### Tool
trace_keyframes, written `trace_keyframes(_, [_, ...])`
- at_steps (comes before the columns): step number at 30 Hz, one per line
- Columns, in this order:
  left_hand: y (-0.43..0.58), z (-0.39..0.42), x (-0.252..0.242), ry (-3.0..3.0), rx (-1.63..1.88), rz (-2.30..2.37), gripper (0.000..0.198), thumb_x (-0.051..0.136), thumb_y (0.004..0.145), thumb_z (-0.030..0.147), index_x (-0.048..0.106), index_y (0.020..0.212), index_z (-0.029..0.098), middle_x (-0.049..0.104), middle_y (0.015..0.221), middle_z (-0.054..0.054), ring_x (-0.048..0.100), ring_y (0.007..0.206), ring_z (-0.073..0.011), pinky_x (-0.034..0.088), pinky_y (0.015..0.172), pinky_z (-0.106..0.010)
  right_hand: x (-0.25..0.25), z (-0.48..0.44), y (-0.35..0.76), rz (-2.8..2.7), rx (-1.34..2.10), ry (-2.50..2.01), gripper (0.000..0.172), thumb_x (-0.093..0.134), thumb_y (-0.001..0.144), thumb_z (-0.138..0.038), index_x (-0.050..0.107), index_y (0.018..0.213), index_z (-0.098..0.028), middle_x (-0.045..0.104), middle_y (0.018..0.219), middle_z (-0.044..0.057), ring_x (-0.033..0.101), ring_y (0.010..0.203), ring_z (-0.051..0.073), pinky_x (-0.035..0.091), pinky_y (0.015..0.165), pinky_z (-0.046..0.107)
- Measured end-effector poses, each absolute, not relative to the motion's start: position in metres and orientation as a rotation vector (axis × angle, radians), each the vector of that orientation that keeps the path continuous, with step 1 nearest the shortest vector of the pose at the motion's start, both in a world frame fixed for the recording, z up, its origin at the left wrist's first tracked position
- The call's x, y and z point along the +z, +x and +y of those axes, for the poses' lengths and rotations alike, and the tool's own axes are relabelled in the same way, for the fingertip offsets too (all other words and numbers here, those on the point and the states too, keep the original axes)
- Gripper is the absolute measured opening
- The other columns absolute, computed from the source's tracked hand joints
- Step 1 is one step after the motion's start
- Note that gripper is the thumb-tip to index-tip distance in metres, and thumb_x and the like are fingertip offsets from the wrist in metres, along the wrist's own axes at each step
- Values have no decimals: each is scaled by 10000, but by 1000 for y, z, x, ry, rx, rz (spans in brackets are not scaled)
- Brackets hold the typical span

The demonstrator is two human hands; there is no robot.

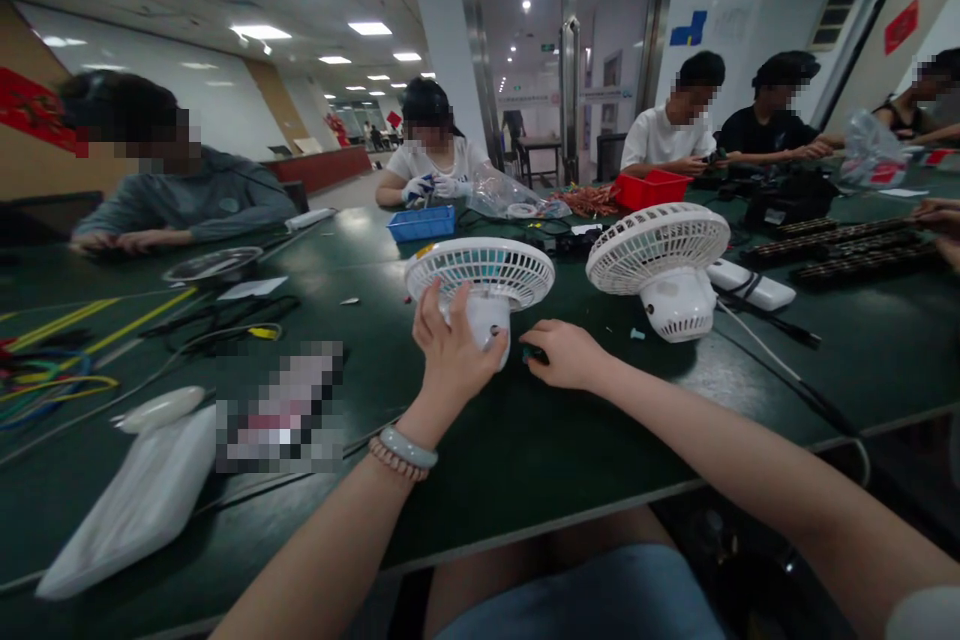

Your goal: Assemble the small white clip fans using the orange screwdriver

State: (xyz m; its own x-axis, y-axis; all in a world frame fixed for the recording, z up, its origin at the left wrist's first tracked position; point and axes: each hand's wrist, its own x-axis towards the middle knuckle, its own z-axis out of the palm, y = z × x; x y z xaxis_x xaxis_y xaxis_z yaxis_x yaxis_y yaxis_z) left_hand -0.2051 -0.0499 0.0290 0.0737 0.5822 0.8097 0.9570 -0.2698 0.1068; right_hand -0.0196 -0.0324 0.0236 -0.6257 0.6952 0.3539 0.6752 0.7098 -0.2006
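A white fan head [525, 270] with a round slatted cage rests face up on the dark green table [480, 480]. My left hand [454, 350] is closed around its motor housing, fingers up against the cage and thumb on the housing's near side. Just right of that housing, my right hand [566, 353] is low at the table, its fingers curled round a small teal and dark piece that I cannot make out. A second white fan head [660, 265] sits farther right, tilted on its housing, with no hand touching it.
At left lie a white plastic-wrapped package [135, 500], a blurred-out flat object [285, 405] and coloured cables [60, 370]. A blue tray [421, 223] and red bin [651, 188] stand toward the back. A white power strip [750, 285] lies right. Several people sit around the table.
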Motion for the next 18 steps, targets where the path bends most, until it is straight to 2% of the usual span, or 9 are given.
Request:
trace_keyframes(6, [-209, -45, 27, -1946, -1152, -1557, 946, 688, 566, 449, 226, 1343, 168, 86, 1434, -184, 115, 1330, -377, 197, 1048, -551, 16, -22, -21, -2583, 102, -1019, 350, 498, 808, -275, 588, 1136, -197, 601, 1069, 79, 546, 977, 197, 429, 802, 291])
trace_keyframes(18, [-207, -41, 25, -1982, -1207, -1537, 994, 731, 511, 355, 195, 1334, 199, 37, 1432, -161, 55, 1343, -371, 150, 1071, -558, 21, -25, -26, -2696, 129, -1109, 324, 462, 839, -204, 596, 1134, -214, 636, 1038, 82, 567, 990, 187, 409, 823, 272])
